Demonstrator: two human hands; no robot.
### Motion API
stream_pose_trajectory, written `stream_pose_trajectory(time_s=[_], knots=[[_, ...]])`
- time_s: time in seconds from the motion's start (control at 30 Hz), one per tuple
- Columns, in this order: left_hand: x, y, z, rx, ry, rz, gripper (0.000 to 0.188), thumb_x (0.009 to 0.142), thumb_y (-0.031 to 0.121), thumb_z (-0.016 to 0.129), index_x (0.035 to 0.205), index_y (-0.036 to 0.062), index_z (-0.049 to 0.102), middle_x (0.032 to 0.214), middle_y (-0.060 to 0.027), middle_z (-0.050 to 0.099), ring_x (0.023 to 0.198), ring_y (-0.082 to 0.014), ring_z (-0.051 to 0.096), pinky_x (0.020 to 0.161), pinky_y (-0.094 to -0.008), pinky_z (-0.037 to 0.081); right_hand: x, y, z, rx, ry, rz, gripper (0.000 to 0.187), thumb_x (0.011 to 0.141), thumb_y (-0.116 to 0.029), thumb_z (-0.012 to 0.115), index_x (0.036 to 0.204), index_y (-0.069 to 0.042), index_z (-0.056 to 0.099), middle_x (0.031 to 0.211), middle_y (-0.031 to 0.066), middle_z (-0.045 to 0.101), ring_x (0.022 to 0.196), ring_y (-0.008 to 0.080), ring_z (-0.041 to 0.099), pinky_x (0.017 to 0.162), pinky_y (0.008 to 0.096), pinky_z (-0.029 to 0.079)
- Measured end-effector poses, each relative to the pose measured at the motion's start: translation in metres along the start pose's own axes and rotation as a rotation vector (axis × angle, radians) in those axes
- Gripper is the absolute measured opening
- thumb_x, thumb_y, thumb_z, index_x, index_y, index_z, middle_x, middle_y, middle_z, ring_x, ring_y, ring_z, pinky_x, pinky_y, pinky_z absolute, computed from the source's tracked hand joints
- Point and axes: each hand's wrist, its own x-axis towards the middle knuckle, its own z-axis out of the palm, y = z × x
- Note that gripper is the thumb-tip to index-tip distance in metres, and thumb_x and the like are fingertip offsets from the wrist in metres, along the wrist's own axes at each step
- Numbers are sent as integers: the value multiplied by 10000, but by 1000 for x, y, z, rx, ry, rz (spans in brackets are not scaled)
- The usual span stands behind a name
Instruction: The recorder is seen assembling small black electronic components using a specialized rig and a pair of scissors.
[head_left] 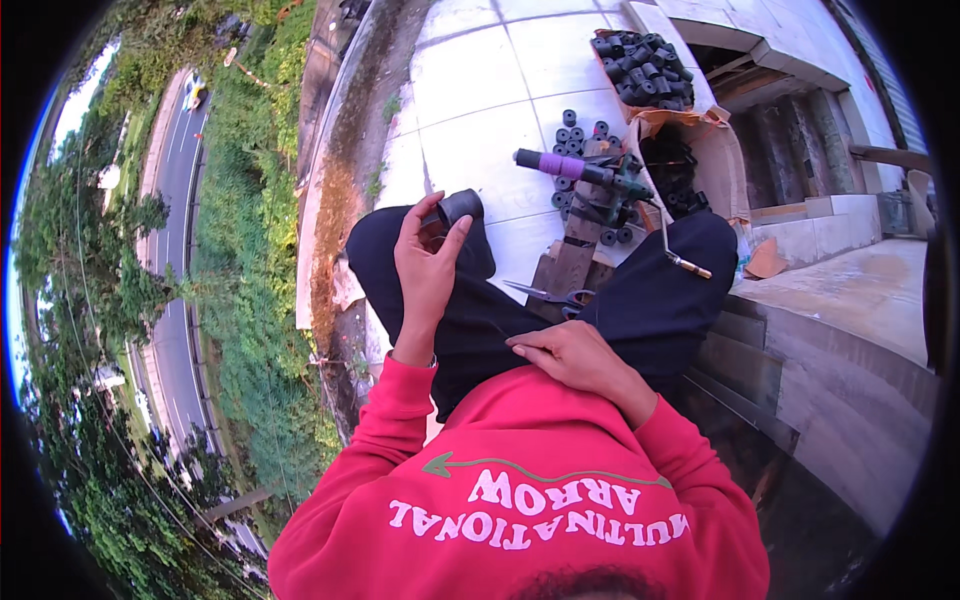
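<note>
Head camera view, looking down on a person seated with knees spread, in a red sweatshirt (520, 430) with white lettering and a green arrow, and dark trousers (690, 265). The left hand (430, 250) is raised near the left knee, its thumb and fingers closed around a short, black, roll-like piece (460, 206), which is held up above the pale floor tiles (462, 70). A dark form just below that piece is too unclear to name. The right hand (575, 355) lies palm down across the lap, fingers loosely together, with nothing visible in its grip. Just beyond its fingertips is a pair of scissors (548, 294), slanting beside a wooden block (577, 235). Farther forward, at the block's far end, is a cranked device (625, 187) with a purple-wrapped bar (567, 166) pointing left and a crank handle (690, 266) reaching out over the right leg. Small black rolls (569, 134) stand on the tiles around it. To the right, an open cardboard box (728, 160) contains more dark pieces, and beyond that is a heap of black rolls (648, 72). On the far left, past thick greenery (240, 210), runs a road (180, 150) with a vehicle (194, 92) on it.
</note>
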Motion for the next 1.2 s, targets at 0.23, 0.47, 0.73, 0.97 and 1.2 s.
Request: stream_pose_trajectory(time_s=[0.23,0.47,0.73,0.97,1.2], knots=[[60,38,165,323,-571,383,489,855,188,877,1293,64,698,1203,-113,693,975,-268,714,782,-367,564,11,34,17,35,-56,54,324,1047,-350,615,1188,-131,809,1060,142,793,962,355,756,851,436,590],[98,2,293,378,-743,526,530,797,139,876,1292,108,688,1205,-130,689,1083,-369,688,934,-425,557,-3,39,4,68,-24,84,358,1062,-399,603,1195,-132,802,1047,162,785,955,385,743,855,461,591],[91,38,292,177,-626,492,709,858,141,873,1496,60,574,1589,-206,466,1379,-329,576,1114,-394,513,-5,44,-8,113,18,67,341,1050,-367,615,1230,-132,784,1040,159,784,923,385,748,836,451,591],[84,-12,111,72,40,295,451,1075,148,644,1495,33,527,1507,-121,543,1349,-240,560,1062,-356,487,-7,-19,-18,289,94,-334,251,1001,-193,712,1235,-163,797,913,76,782,761,236,748,634,339,555],[64,-81,86,-22,-374,-497,1112,878,228,778,1708,21,66,1766,-257,110,1642,-323,144,1310,-417,108,21,-51,3,109,-11,-611,245,981,-200,726,1210,-148,797,760,29,648,683,221,665,551,358,476]])
